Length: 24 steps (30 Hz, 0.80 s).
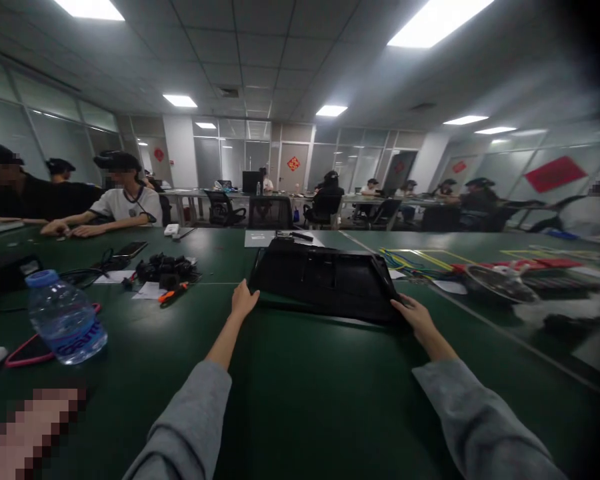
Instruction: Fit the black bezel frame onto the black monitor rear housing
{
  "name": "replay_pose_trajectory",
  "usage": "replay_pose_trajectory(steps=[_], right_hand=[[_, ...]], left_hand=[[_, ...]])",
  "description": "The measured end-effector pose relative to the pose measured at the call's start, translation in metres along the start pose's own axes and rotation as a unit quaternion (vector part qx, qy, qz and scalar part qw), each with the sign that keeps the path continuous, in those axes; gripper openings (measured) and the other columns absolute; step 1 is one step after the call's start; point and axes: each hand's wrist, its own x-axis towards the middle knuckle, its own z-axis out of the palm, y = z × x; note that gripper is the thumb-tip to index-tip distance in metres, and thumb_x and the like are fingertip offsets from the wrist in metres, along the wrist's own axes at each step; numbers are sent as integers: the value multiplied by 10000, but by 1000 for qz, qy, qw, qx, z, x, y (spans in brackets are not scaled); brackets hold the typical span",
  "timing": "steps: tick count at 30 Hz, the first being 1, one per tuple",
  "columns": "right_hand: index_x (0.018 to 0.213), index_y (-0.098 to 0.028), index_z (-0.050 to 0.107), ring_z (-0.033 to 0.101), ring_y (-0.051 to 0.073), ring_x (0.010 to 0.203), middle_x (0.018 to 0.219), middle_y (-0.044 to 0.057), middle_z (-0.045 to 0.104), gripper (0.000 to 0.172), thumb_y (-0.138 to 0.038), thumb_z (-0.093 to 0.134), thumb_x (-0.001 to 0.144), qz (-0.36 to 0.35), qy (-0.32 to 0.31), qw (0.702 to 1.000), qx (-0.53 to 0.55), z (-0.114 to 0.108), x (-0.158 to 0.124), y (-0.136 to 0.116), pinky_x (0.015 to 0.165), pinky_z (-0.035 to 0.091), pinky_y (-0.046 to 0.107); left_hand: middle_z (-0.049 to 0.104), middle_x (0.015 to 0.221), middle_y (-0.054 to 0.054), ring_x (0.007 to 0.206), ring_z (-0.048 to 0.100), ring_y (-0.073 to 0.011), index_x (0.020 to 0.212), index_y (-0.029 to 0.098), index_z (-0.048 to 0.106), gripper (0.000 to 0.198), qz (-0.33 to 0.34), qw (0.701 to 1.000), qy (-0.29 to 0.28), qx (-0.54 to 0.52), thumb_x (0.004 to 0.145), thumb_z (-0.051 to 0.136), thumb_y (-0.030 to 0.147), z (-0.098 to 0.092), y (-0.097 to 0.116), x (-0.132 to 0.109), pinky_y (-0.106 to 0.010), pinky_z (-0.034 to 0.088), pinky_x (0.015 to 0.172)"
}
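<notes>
On the dark green tabletop (pixel 325 400), a clear plastic bottle with a blue cap (pixel 65 323) stands at the left, well apart from the hands; the bare left hand (pixel 243 301) curls closed around the near left edge of a wide, flat black tray-like panel (pixel 320 280), ahead at the table's middle; the bare right hand (pixel 414 313) pinches its right edge between thumb and fingers; left of it lie an orange-and-black tool (pixel 173 294) and tangled black gear (pixel 167 269); at right, a round, apparently metallic dish (pixel 500 283) is blurred; white paper (pixel 257 239) lies just behind the panel, partly blocked by it.
</notes>
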Motion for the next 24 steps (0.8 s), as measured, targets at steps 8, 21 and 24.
replay_pose_trajectory(steps=[8,21,24], right_hand=[[1213,-137,748,740,301,982,1140,152,772,524,-398,728,760,-26,18,999,-8,11,11,9,844,614,430],[1245,-181,744,733,314,975,1059,143,787,558,-540,583,848,-111,-36,987,-115,-1,-96,-14,857,580,438],[1247,-177,735,724,329,1009,1071,144,783,551,-517,565,847,-120,-63,983,-120,-8,-136,-29,895,567,461]], left_hand=[[617,1460,-167,1312,621,-221,1412,135,589,538,2,997,-11,-81,897,719,220,11,0,70,-328,475,1096],[734,1243,-166,1156,692,-271,1243,172,720,418,-44,985,86,143,1023,485,438,-114,-21,-123,-350,491,961],[746,1188,-169,1136,696,-280,1225,162,715,433,-60,975,104,186,1029,454,447,-147,-27,-181,-355,487,951]])
